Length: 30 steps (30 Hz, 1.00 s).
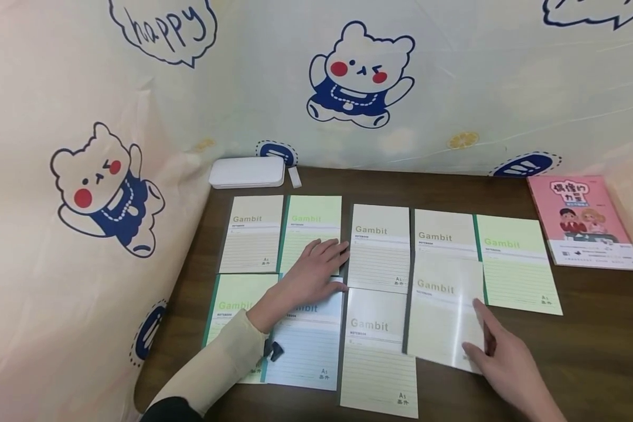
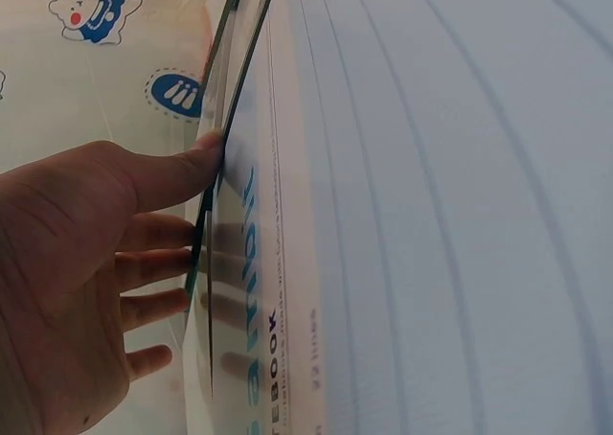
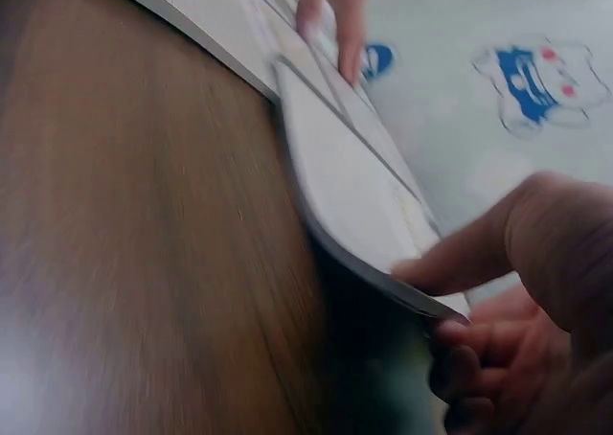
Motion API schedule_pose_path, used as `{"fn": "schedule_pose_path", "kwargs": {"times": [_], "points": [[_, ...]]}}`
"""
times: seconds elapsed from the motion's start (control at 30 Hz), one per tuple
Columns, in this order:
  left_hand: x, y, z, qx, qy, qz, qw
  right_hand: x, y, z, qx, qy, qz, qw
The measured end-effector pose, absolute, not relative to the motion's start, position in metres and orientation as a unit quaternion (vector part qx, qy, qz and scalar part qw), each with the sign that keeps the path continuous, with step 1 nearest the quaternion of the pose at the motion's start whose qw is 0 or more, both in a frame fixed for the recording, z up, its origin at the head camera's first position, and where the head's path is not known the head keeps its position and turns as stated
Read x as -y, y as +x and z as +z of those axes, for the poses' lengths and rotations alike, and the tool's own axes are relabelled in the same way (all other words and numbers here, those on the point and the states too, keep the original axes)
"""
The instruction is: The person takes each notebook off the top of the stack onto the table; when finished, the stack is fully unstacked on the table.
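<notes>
My right hand (image 1: 506, 354) pinches the right edge of a cream Gambit notebook (image 1: 438, 319), thumb on the cover and fingers beneath. In the right wrist view that notebook (image 3: 345, 176) is tilted, its near edge raised off the table. It overlaps the lower part of another cream notebook (image 1: 445, 225) and the side of one with a pale cover (image 1: 377, 334). My left hand (image 1: 313, 272) lies with extended fingers over a green notebook (image 1: 313, 205) and a blue notebook (image 1: 306, 351). Its thumb touches near the blue one's top edge in the left wrist view.
Several more notebooks lie around, among them a green one (image 1: 517, 264) on the right and a cream one (image 1: 253, 234) at the left. A pink book (image 1: 585, 223) sits at the far right. A white case (image 1: 247, 173) stands by the back curtain, beside a small white piece (image 1: 295, 177).
</notes>
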State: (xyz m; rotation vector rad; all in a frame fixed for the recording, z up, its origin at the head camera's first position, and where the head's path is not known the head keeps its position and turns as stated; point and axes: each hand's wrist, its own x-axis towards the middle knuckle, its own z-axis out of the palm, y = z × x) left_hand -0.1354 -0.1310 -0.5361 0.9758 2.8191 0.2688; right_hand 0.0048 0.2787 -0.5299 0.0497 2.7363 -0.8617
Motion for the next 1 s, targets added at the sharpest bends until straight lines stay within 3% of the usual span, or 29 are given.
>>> {"fn": "schedule_pose_path", "kwargs": {"times": [0.23,0.33,0.6,0.87,1.0], "points": [[0.131,-0.135,-0.538,-0.939,0.324,0.093,0.071,-0.319,0.030,-0.526,-0.925,0.026,-0.246,0.288],[0.131,-0.134,-0.538,-0.939,0.324,0.094,0.068,-0.327,0.042,-0.528,-0.915,0.020,-0.255,0.311],[0.131,-0.137,-0.540,-0.939,0.322,0.100,0.071,-0.320,0.060,-0.535,-0.916,0.004,-0.294,0.272],[0.134,-0.137,-0.540,-0.932,0.330,0.114,0.092,-0.319,0.050,-0.533,-0.916,0.033,-0.244,0.317],[0.133,-0.139,-0.539,-0.934,0.331,0.108,0.084,-0.316,0.034,-0.519,-0.951,0.020,-0.214,0.221]]}}
